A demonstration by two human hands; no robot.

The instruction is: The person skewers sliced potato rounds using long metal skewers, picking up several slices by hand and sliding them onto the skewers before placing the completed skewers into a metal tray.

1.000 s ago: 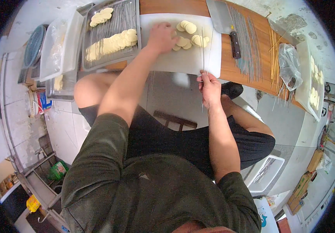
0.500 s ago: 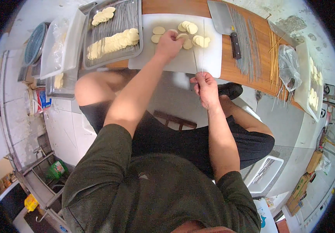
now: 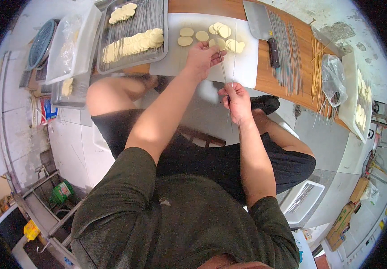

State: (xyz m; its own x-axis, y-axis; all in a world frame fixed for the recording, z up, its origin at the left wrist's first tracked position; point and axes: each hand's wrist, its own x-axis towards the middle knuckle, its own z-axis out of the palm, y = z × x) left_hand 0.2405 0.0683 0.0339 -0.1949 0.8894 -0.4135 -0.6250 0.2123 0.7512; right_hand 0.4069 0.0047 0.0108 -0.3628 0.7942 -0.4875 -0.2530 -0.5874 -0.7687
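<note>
My left hand [image 3: 204, 59] is over the white cutting board [image 3: 166, 62], its fingers closed on a pale yellow round slice [image 3: 217, 43], which looks like potato. This slice is at the upper end of a thin metal skewer [image 3: 223, 69]. Below the board's near edge, my right hand [image 3: 238, 102] pinches thin skewers; a second skewer [image 3: 234, 62] rises from it toward a stack of slices [image 3: 235, 46]. Also lying on the board are another stack of slices [image 3: 221, 29] and a few single slices [image 3: 186, 32].
A metal tray [image 3: 133, 67] at left carries skewers and rows of slices. To the right lie a cleaver [image 3: 258, 22], many grey skewers [image 3: 285, 54], bamboo sticks [image 3: 317, 67], a plastic bag [image 3: 334, 78] and a white tray of slices [image 3: 358, 121]. My bent knees flank the work.
My left hand has moved slightly right and down, bringing the slice to the skewer's upper end. One single slice it covered before is now in full view. My right hand stays nearly still.
</note>
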